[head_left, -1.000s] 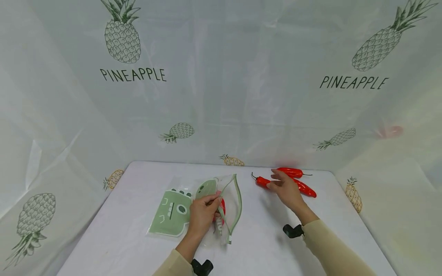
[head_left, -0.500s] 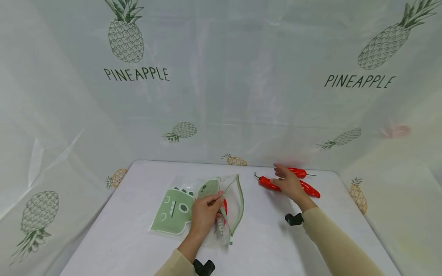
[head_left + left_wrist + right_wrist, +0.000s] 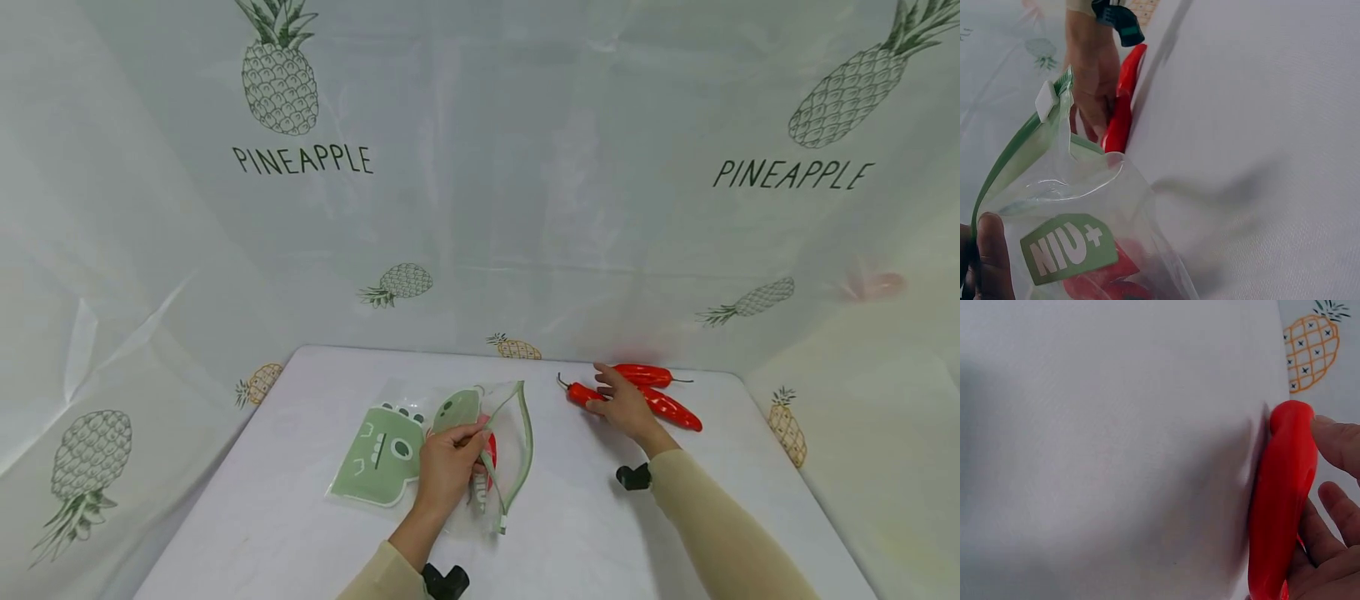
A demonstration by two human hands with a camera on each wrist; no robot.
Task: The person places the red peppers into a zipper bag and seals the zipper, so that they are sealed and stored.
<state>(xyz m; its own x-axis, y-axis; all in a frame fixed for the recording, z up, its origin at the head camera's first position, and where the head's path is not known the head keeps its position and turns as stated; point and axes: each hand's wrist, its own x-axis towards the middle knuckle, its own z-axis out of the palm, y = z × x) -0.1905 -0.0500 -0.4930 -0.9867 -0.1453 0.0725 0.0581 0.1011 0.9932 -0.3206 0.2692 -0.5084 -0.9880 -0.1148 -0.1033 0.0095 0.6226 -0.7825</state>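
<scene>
Head view: the zip bag (image 3: 480, 442) lies on the white table (image 3: 300, 517), mouth open toward the right. Left hand (image 3: 446, 467) pinches its upper edge; a red chili (image 3: 491, 454) sits inside, partly hidden by the fingers. A flat green dinosaur bag (image 3: 378, 457) lies just beside it. Right hand (image 3: 622, 404) curls around the near chili (image 3: 581, 393), covering its middle. Behind it, a second chili (image 3: 645, 375) lies on the table, its near end hidden by the hand.

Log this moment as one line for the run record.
left hand: holds clear green-trimmed zip bag open | right hand: grips long red chili pepper | second red chili: beside
</scene>
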